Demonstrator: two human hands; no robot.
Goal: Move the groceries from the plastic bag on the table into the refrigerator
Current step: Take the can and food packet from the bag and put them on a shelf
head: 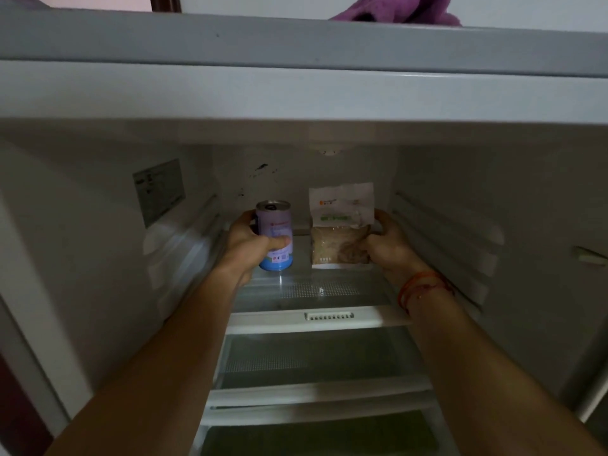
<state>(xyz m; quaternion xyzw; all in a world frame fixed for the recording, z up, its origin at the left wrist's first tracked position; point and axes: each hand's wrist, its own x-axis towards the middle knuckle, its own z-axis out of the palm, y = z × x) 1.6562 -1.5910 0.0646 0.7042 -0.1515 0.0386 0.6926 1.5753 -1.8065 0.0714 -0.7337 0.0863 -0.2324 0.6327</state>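
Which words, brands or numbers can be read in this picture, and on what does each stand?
Nothing reads clearly.
Can in the left hand: label print too blurred to read.
Packet in the right hand: print too blurred.
Sticker on the left wall of the refrigerator: print too small.

Both arms reach into the open refrigerator [98,258], whose inside is dim. The left hand [250,245] grips an upright can [274,235], pale purple with a blue base, standing on the top glass shelf [316,291]. Just beside it, the right hand [391,245] holds a clear packet [340,225] of pale food upright on the same shelf. Red string bracelets [424,287] circle the right wrist. A purple cloth [404,9] lies on top of the refrigerator.
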